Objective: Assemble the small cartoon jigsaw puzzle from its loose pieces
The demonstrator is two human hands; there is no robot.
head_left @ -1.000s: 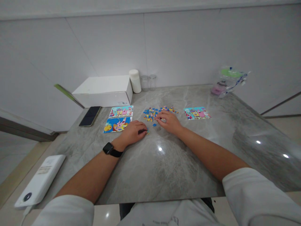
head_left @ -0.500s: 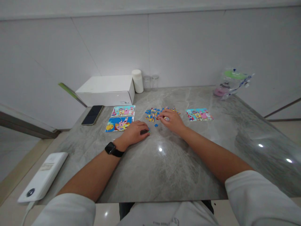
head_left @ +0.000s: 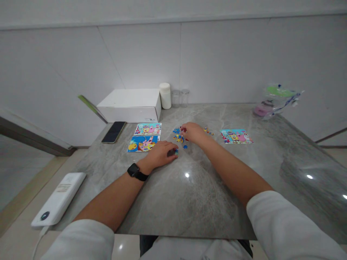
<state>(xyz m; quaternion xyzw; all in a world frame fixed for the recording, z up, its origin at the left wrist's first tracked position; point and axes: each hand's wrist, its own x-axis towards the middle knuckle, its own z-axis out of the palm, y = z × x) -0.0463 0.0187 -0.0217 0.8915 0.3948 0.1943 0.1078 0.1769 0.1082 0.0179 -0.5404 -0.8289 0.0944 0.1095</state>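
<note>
A pile of small jigsaw puzzle pieces, blue and yellow, lies on the grey marbled table. My right hand is over the pile with its fingers bent down among the pieces and hides part of it. Its fingertips are drawn together, and what they pinch cannot be made out. Resting on the table nearer to me, my left hand has thumb and fingers closed on a small blue-green puzzle piece. One blue loose piece lies between the hands.
Two cartoon picture cards lie left of the pile, a third card right. Further out are a phone, white box, white bottle, two glasses, bagged cup and white power bank with cable.
My right hand has moved left and farther out over the pile, covering more of its middle. The left hand stays in place. The whole view has shifted slightly.
</note>
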